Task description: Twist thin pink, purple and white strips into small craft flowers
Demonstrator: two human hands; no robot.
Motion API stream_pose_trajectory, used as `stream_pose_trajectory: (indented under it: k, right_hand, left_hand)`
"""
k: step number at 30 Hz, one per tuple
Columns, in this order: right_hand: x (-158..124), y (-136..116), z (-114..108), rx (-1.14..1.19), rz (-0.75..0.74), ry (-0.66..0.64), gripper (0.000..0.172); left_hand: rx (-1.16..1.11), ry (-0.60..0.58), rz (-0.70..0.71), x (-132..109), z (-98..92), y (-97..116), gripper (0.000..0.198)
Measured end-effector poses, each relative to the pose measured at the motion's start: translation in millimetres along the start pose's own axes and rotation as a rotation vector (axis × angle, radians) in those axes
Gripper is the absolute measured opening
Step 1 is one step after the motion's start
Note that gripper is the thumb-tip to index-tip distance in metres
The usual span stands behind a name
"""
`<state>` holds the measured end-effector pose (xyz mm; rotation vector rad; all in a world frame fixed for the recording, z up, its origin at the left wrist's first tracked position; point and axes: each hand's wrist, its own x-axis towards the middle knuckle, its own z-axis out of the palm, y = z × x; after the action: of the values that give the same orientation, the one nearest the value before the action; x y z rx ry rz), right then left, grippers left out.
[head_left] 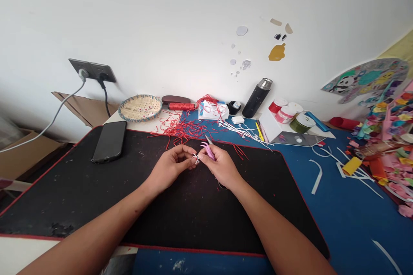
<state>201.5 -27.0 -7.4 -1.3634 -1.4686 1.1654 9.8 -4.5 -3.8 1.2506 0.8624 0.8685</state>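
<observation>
From the head view, I see both hands meeting above the black mat point(193, 219) on the worktop point(342, 232), close to the mat's far edge. The small looped white cord point(196, 158) sits right between them, off the mat: the left hand point(176, 165) pinches it in its fingertips, and the right hand's point(222, 167) thumb tip meets its other side. That right hand also grips a purple-handled pointed tool point(208, 151). Red cord pieces point(183, 130) scatter along the mat's far edge; a phone point(109, 142) lies by its far left corner.
</observation>
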Motion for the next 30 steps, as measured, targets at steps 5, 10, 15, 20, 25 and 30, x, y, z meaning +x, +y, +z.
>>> stream_pose_trajectory:
  k: [5, 10, 15, 20, 25, 30]
  right_hand:
    - [-0.1, -5.0, -1.8, -0.087, -0.096, 0.019, 0.022]
    - [-0.9, -3.6, -2.6, -0.136, -0.154, 0.044, 0.019]
    - [-4.1, -1.8, -3.0, -0.25, -0.188, 0.026, 0.016]
    - [-6.1, -4.7, -4.6, -0.328, -0.217, 0.025, 0.012]
    - [-5.8, -2.6, -4.1, -0.372, -0.227, 0.02, 0.008]
    - [-6.7, -1.5, -4.1, -0.416, -0.259, 0.017, 0.009]
  left_hand:
    - [-0.074, -0.004, -0.04, 1.3, -1.6, 0.5, 0.035]
    - [-0.088, -0.035, -0.066, 1.8, -3.3, 4.7, 0.034]
    - [-0.1, -0.054, -0.104, 2.1, -4.2, 6.0, 0.035]
    - [-0.116, -0.059, -0.109, 2.5, -5.0, 5.8, 0.034]
    - [-0.121, -0.069, -0.111, 2.6, -6.3, 5.3, 0.035]
    - [-0.132, -0.084, -0.134, 2.5, -7.5, 5.1, 0.034]
